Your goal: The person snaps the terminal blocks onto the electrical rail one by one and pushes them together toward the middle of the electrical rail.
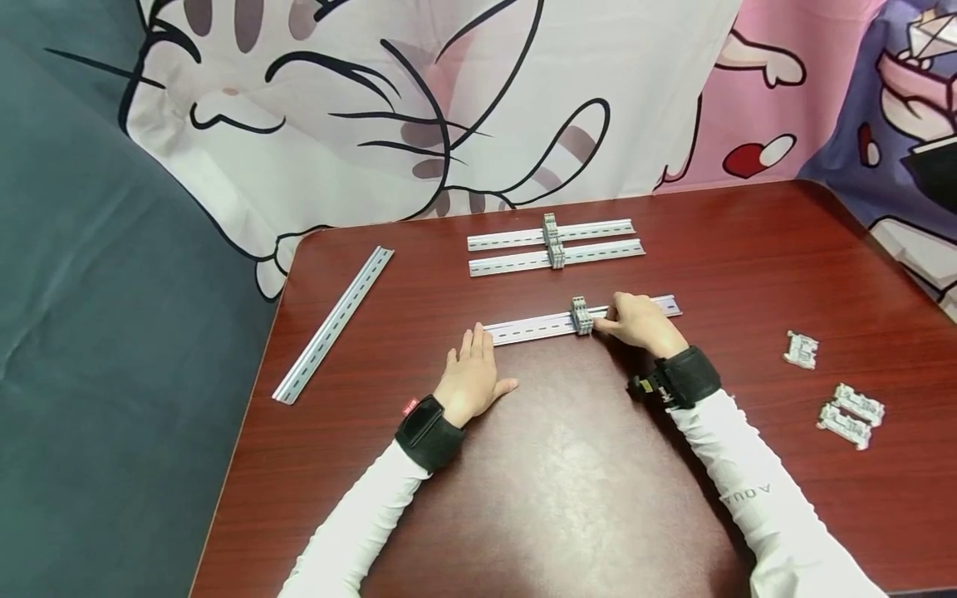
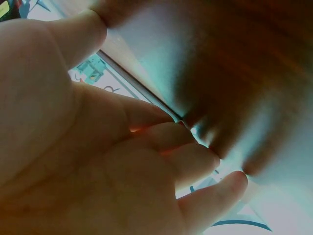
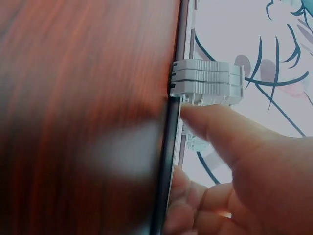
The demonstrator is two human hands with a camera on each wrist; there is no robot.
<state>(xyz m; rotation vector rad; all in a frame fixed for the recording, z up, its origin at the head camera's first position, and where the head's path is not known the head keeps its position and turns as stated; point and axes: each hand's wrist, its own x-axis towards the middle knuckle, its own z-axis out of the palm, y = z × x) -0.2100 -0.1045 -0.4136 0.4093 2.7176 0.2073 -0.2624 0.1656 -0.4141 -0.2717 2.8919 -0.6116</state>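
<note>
A slotted metal DIN rail (image 1: pixel 529 330) lies across the table in front of both hands. On it sits a small stack of grey terminal blocks (image 1: pixel 581 316), upright and side by side; the right wrist view shows the stack (image 3: pixel 208 79) close up. My left hand (image 1: pixel 469 378) rests at the rail's left end, fingers straight and thumb spread. With curled fingers, my right hand (image 1: pixel 641 322) grips the rail just right of the stack. The right thumb (image 3: pixel 210 122) reaches the side of the blocks, its tip right at the rail.
Behind are two parallel rails (image 1: pixel 508 264) carrying terminal blocks (image 1: pixel 553 241). Another bare rail (image 1: pixel 332 325) lies slanted at the left. Loose terminal blocks lie at the right, a single one (image 1: pixel 802 350) and a pair (image 1: pixel 851 415). A printed curtain (image 1: pixel 299 166) hangs along the table's back edge.
</note>
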